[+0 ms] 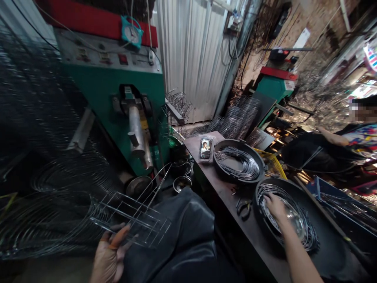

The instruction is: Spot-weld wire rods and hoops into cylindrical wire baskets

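Note:
At the lower left, my left hand (110, 247) is closed on a wire basket (141, 218), an open grid of thin metal rods with a long bent handle. Orange wrapping covers at least one of its fingers. The basket is held above a dark apron (188, 232) over my lap. On the right, my right hand (275, 206) reaches into a black round tray (326, 247). Its fingers are curled down onto curved metal wires (309, 236) heaped in a ring; the fingertips are partly hidden among them.
A green machine (97, 90) stands ahead. On the bench (218, 181) are a phone (205, 149), pliers (244, 209) and a second tray (219, 167) of curved wires. Stacked wire parts (59, 169) crowd the left. Another person (330, 143) sits at far right.

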The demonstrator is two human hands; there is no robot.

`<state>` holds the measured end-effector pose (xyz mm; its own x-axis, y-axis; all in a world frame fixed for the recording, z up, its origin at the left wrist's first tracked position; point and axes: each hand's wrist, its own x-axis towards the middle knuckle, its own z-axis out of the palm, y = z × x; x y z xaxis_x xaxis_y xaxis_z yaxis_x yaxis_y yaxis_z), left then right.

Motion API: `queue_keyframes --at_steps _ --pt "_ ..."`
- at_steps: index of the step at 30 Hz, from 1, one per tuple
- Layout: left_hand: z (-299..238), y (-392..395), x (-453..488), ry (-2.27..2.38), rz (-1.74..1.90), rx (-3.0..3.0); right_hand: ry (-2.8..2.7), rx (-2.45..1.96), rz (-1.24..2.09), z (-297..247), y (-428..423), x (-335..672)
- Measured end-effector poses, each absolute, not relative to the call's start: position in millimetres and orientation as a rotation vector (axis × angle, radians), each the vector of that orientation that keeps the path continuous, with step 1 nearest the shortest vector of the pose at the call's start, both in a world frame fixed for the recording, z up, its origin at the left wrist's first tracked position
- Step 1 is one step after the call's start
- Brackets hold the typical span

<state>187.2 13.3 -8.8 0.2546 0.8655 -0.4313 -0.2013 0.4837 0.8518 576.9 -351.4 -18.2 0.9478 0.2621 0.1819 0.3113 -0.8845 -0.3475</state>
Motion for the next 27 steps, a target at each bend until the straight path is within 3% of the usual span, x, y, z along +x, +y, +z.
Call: queue_keyframes --at_steps 5,11,27 --pt "-6.7 3.8 183.7 1.036 0.862 0.761 -0.850 -2.134 0.243 2.4 -190.4 519.1" --pt "-0.8 -5.6 176.8 1.031 0.876 0.700 -1.155 -1.823 0.520 1.2 -64.7 446.0" --pt "-17.7 7.0 185.3 1.038 0.849 0.651 -1.059 -1.690 0.728 4.7 -18.5 426.9"
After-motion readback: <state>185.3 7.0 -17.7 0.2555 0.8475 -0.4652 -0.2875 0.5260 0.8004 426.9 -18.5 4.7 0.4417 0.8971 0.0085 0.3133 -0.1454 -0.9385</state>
